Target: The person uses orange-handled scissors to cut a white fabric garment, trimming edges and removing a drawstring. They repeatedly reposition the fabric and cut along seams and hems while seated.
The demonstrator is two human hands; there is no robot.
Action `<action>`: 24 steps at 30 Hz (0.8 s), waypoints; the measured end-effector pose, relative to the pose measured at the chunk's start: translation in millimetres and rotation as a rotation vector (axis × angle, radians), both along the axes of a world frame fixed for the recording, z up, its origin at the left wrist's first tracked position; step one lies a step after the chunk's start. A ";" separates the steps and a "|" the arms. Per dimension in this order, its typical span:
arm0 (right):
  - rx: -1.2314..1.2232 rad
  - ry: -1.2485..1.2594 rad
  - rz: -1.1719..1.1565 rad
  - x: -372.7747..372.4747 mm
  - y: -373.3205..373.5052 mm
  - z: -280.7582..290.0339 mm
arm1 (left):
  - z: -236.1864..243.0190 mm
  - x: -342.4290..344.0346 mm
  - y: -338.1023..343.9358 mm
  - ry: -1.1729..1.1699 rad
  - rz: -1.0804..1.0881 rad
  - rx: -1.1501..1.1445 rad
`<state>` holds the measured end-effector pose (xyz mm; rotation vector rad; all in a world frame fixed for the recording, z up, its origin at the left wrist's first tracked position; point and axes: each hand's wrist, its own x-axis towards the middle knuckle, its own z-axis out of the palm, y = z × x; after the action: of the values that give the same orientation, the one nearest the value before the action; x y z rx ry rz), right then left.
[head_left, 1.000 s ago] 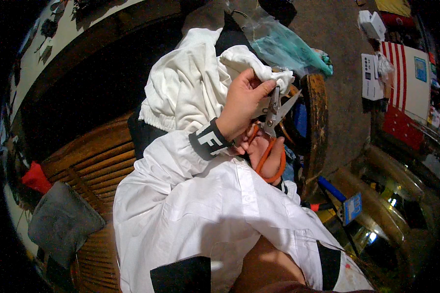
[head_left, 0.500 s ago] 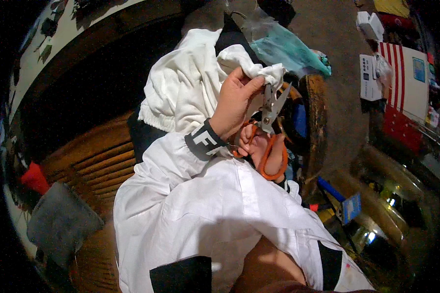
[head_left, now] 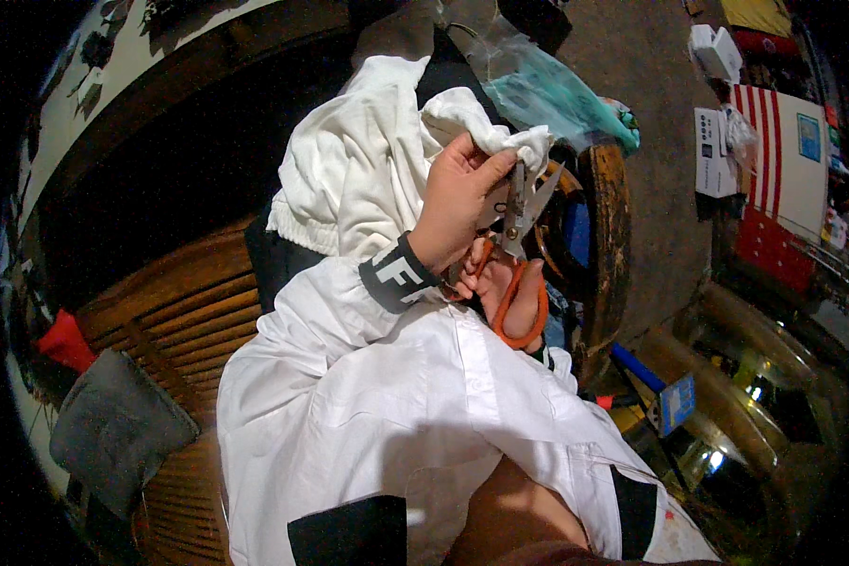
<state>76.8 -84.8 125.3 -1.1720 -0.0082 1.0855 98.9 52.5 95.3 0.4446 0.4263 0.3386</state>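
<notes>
A bunched white cloth garment [head_left: 344, 165] with a gathered, ribbed edge lies across my lap. My left hand [head_left: 457, 193] pinches its far right edge between thumb and fingers. Just below, my right hand [head_left: 496, 287] grips the orange handles of a pair of scissors [head_left: 514, 238]. The scissor blades are spread apart and point away from me. One blade lies against the fabric beside my left thumb, and the other stands off to its right. My left hand partly hides the cloth at the blade.
A slatted wooden bench [head_left: 198, 335] extends to the left, with a grey cushion [head_left: 123, 415] and a red item [head_left: 66, 340] on it. A carved wooden armrest [head_left: 606, 226] stands close to my right hand. Ahead lies a teal plastic bag [head_left: 557, 99]; boxes [head_left: 715, 156] sit far right.
The scissors and my right hand have shifted slightly left and toward my left wrist. The blades stay apart, and my left hand keeps its pinch with hardly any movement.
</notes>
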 end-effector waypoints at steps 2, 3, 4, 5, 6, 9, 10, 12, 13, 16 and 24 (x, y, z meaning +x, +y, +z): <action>0.016 -0.044 0.029 0.2 -1.2 -3.0 | 0.9 -1.8 -1.3 0.003 -0.001 0.022; 0.024 -0.065 0.044 0.1 -2.1 -4.6 | 0.3 -3.2 -1.5 0.000 -0.013 0.023; 0.050 -0.058 0.042 0.1 -2.1 -5.5 | 0.2 -4.5 -0.5 0.001 -0.022 0.026; 0.076 -0.050 0.041 0.0 -2.0 -6.3 | 0.4 -5.3 0.7 -0.007 -0.028 0.019; 0.102 -0.042 0.040 -0.2 -1.6 -6.9 | 0.6 -5.9 2.1 -0.015 -0.035 0.012; 0.097 -0.107 0.045 4.1 2.7 -11.1 | 0.1 -6.2 7.7 -0.034 -0.040 0.005; 0.091 -0.101 0.053 5.9 3.7 -11.3 | 0.1 -5.1 9.9 -0.041 -0.041 0.007; 0.080 -0.090 0.068 8.4 5.5 -10.0 | 2.6 -4.6 14.0 -0.029 -0.041 0.024; 0.030 -0.108 0.063 7.9 3.9 -9.5 | 4.1 -4.2 15.9 -0.025 -0.039 0.030; -0.076 -0.099 0.013 4.5 -0.2 -12.9 | 1.4 -0.8 17.0 0.008 -0.022 0.088; -0.001 0.064 0.026 -3.2 1.2 -4.2 | -0.2 0.3 17.1 -0.002 0.021 0.171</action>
<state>73.6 -83.6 121.1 -1.1405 0.0264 1.1456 99.3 69.6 95.1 0.6073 0.4013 0.3972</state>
